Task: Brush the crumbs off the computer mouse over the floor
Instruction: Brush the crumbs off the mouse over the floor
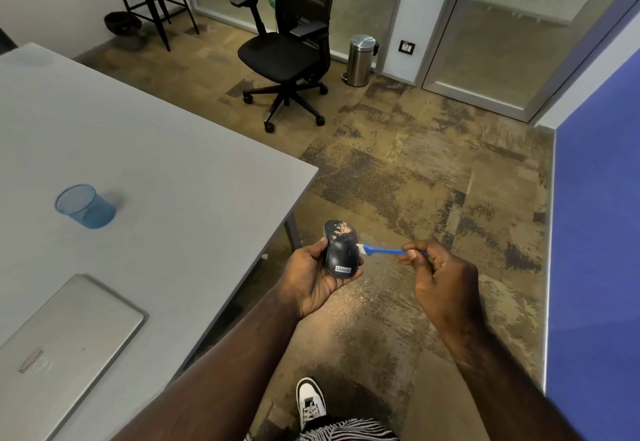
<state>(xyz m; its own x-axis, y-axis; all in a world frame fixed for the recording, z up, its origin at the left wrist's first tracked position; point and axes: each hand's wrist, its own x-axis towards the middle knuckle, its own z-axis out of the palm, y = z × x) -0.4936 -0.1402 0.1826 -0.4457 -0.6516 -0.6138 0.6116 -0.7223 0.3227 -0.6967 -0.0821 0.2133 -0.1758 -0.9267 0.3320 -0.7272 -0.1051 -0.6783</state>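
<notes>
A black computer mouse [341, 250] with pale crumbs on its front half is held in my left hand [311, 278], fingers curled round its sides, out past the table corner above the floor. My right hand [440, 278] pinches the handle of a small blue brush [382, 250] with white bristles. The bristles touch the right side of the mouse. A scatter of pale crumbs [356, 302] lies on the carpet below the mouse.
A grey table [156, 149] fills the left, bearing a blue mesh cup [85, 205] and a shut silver laptop [65, 340]. A black office chair [287, 49] and a steel bin [360, 59] stand beyond. A blue partition [595, 250] stands at right. My shoe [310, 400] is below.
</notes>
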